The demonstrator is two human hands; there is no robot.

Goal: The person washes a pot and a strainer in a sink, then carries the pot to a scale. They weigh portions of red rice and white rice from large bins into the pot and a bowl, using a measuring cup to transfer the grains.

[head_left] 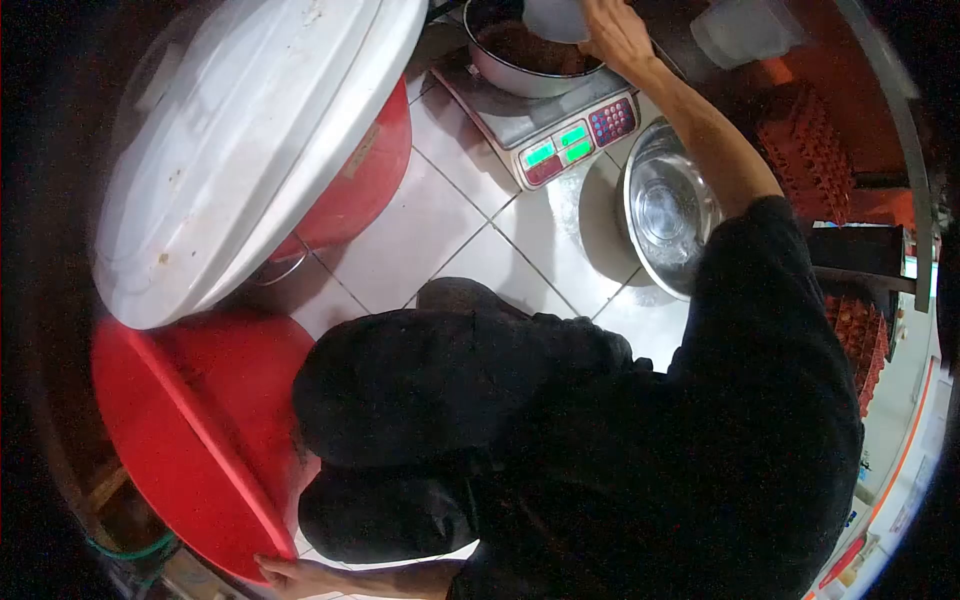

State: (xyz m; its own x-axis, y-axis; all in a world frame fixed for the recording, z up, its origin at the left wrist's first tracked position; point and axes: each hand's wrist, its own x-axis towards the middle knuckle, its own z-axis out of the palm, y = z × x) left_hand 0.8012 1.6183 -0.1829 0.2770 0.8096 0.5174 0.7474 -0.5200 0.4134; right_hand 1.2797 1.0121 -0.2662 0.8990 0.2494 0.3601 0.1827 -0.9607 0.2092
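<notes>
Gripping container [556,18] over pan [535,82] with right hand [620,42], likely against spills.
Pinching red basin [215,460] with left hand [287,575], lower left.

Pale square tiles [470,215] with dark joints cover the floor.

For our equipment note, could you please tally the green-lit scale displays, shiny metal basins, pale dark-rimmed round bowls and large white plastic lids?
Green-lit scale displays: 3
Shiny metal basin: 1
Pale dark-rimmed round bowl: 1
Large white plastic lid: 1
Total: 6
</notes>
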